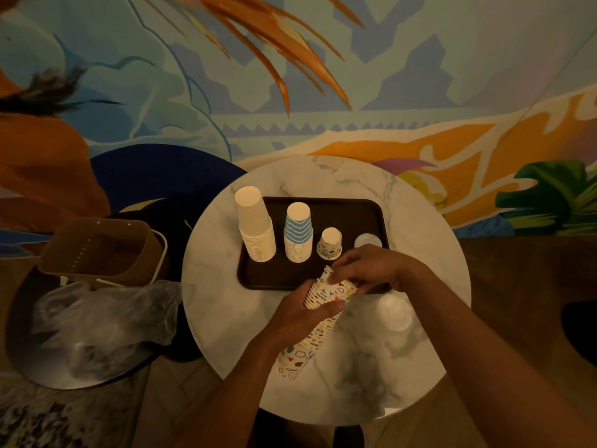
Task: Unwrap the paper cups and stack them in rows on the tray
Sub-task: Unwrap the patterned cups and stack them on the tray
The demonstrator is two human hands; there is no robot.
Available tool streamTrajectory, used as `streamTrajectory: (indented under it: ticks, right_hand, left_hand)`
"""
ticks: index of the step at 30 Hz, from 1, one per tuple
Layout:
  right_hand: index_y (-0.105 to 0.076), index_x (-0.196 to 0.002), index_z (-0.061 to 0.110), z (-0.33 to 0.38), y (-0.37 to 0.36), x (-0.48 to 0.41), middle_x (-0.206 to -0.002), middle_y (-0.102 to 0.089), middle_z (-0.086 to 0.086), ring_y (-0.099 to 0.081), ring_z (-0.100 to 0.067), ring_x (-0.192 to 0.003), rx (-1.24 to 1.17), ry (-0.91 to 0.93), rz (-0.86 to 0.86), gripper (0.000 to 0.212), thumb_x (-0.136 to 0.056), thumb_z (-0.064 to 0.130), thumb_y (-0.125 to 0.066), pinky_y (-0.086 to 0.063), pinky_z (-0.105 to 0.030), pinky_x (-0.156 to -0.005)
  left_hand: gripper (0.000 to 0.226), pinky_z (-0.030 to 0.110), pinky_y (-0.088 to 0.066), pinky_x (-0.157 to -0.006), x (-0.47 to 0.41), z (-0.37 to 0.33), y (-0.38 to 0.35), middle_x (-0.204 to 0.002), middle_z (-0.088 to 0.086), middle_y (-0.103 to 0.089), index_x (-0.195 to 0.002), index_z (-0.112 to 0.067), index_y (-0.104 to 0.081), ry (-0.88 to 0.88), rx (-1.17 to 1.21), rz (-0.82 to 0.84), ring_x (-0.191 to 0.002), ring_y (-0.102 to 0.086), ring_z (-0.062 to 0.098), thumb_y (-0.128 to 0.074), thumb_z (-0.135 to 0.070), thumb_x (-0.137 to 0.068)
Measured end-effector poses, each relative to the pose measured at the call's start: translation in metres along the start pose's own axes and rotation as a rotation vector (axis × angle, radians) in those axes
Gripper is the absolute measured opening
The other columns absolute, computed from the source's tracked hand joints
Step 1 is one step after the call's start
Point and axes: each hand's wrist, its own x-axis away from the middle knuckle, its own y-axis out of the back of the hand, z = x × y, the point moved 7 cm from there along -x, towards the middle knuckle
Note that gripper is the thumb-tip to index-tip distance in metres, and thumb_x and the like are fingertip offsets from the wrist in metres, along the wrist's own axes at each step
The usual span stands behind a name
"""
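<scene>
Head view showed the left hand curled round the patterned cup stack at the near edge of the tray, while the right hand pinched its top. Keeping the stack steady and easing off only a few cups seemed wisest.

Brown basket beside round marble table

Round marble table, dark tray atop

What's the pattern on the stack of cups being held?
Small colourful doodles on white cups; the head view shows it.
</scene>
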Motion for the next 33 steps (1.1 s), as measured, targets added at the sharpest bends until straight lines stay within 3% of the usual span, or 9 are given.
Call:
streamTrajectory:
  ticks: [7,14,19,22,24,28,33]
  right_hand:
    - [-0.074,-0.112,0.012,-0.005,0.024,0.003,-0.105,-0.077,-0.006,-0.074,-0.019,-0.099,-0.083,-0.024,-0.033,0.030,-0.085,0.024,-0.079,-0.063,-0.038,-0.086]
    - [-0.070,-0.114,0.007,-0.014,0.084,0.012,-0.111,-0.074,-0.016,-0.071,-0.027,-0.103,-0.420,0.007,-0.283,0.047,-0.079,0.036,-0.083,-0.062,-0.036,-0.079]
    - [-0.065,-0.120,-0.002,-0.026,0.082,-0.007,-0.125,-0.065,-0.020,-0.066,-0.031,-0.116,-0.857,0.025,-0.295,0.050,-0.077,0.012,-0.085,-0.059,-0.040,-0.095]
    - [-0.056,-0.126,-0.005,-0.035,0.069,-0.026,-0.129,-0.061,-0.020,-0.064,-0.031,-0.116,-0.954,-0.010,-0.328,0.061,-0.073,-0.001,-0.085,-0.059,-0.039,-0.094]
    - [-0.056,-0.123,0.000,-0.036,0.061,-0.038,-0.126,-0.062,-0.016,-0.063,-0.029,-0.114,-0.917,-0.026,-0.372,0.060,-0.070,-0.003,-0.086,-0.059,-0.038,-0.094]
    - [-0.059,-0.106,0.014,-0.028,0.057,-0.062,-0.103,-0.067,-0.002,-0.064,-0.016,-0.097,-0.769,-0.013,-0.536,0.049,-0.069,0.014,-0.092,-0.053,-0.031,-0.084]
    - [-0.064,-0.126,0.020,-0.014,0.057,-0.094,-0.117,-0.070,0.004,-0.066,-0.019,-0.110,-0.572,0.060,-0.687,0.092,-0.045,0.045,-0.100,-0.060,-0.043,-0.089]
  left_hand:
    - [0.047,0.029,-0.055,-0.090,-0.004,0.002,0.003,-0.110,-0.019,-0.071,-0.115,-0.050,-0.057,0.004,0.007,-0.033,-0.098,-0.068,-0.001,-0.079,-0.062,-0.076]
    - [0.043,0.027,-0.057,-0.084,-0.002,0.006,0.007,-0.103,-0.020,-0.073,-0.110,-0.051,-0.059,0.027,0.038,-0.094,-0.092,-0.069,-0.002,-0.079,-0.065,-0.074]
    - [0.045,0.024,-0.054,-0.081,-0.001,0.009,0.008,-0.105,-0.020,-0.069,-0.112,-0.050,-0.055,0.050,0.038,-0.110,-0.097,-0.067,0.002,-0.077,-0.064,-0.076]
    - [0.057,0.023,-0.053,-0.079,-0.002,0.009,0.007,-0.108,-0.018,-0.069,-0.123,-0.045,-0.056,0.049,0.029,-0.103,-0.097,-0.067,0.002,-0.076,-0.067,-0.075]
    - [0.052,0.024,-0.054,-0.081,-0.002,0.007,0.006,-0.107,-0.018,-0.069,-0.120,-0.046,-0.056,0.054,0.023,-0.097,-0.097,-0.066,0.002,-0.076,-0.065,-0.076]
    - [0.034,0.019,-0.050,-0.074,0.000,0.004,0.008,-0.101,-0.025,-0.064,-0.102,-0.055,-0.049,0.059,0.044,-0.110,-0.094,-0.063,-0.001,-0.076,-0.056,-0.081]
    - [0.035,0.020,-0.052,-0.075,-0.002,0.017,0.011,-0.103,-0.021,-0.069,-0.106,-0.052,-0.055,0.079,0.086,-0.132,-0.095,-0.068,0.002,-0.077,-0.059,-0.079]
